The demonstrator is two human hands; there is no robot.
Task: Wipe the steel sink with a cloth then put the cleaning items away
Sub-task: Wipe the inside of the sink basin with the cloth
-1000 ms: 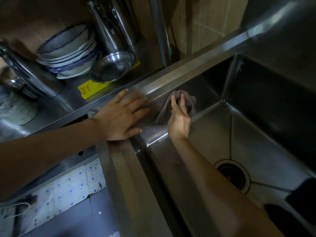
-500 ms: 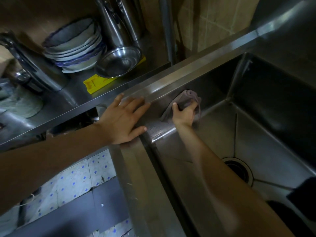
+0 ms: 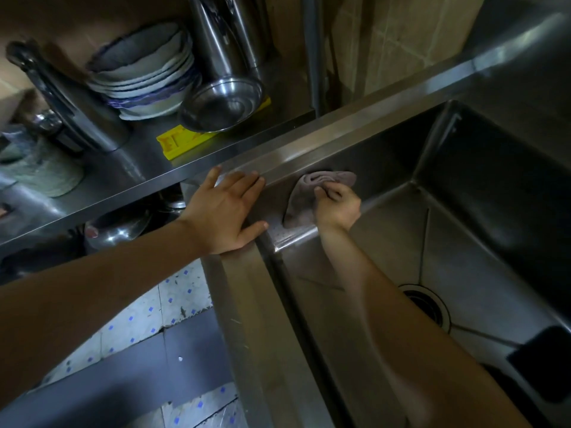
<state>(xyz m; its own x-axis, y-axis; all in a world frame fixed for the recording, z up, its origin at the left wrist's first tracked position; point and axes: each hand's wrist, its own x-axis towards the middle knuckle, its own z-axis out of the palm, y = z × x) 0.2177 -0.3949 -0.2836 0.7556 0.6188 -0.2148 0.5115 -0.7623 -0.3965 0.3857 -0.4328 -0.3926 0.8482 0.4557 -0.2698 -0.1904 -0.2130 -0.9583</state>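
A deep steel sink (image 3: pixel 355 140) fills the right half of the view, with its drain (image 3: pixel 425 304) at the bottom. A crumpled grey cloth (image 3: pixel 304 196) lies against the inner wall at the sink's near-left corner, just below the rim. My right hand (image 3: pixel 338 205) grips the cloth with curled fingers and presses it to that wall. My left hand (image 3: pixel 227 211) rests flat on the rim's corner, fingers spread.
On the steel counter to the left stand a stack of bowls (image 3: pixel 145 75), a steel bowl (image 3: pixel 221 103), tall steel vessels (image 3: pixel 222 38), a yellow plastic piece (image 3: pixel 182 143) and a kettle (image 3: pixel 71 103). A dark object (image 3: pixel 543 359) sits in the sink's lower right. Tiled floor below.
My right hand went from flat fingers pressing the cloth to curled fingers gripping it, and slid slightly right along the sink wall. My left hand stayed on the rim.
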